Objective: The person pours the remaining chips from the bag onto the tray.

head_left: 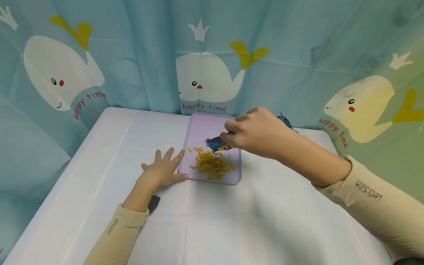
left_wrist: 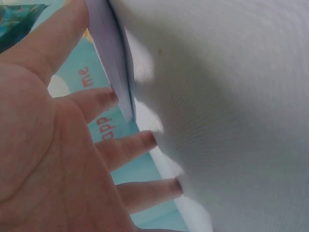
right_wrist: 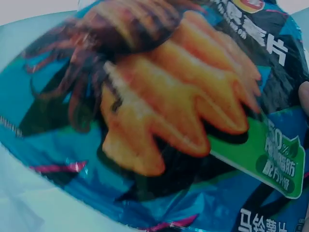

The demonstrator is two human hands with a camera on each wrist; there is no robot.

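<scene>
My right hand grips a blue and black bag of potato chips above the tray, its lower end tilted down over the chips. In the right wrist view the bag's printed front fills most of the frame, and only a bit of finger shows at the edge. A loose pile of yellow ridged chips lies on the near half of the light purple tray. My left hand spreads its fingers at the tray's left side, with thumb and index finger against the rim.
A white cloth covers the table under the tray. Close behind stands a blue curtain with printed whales. A small black object sits by the left wrist.
</scene>
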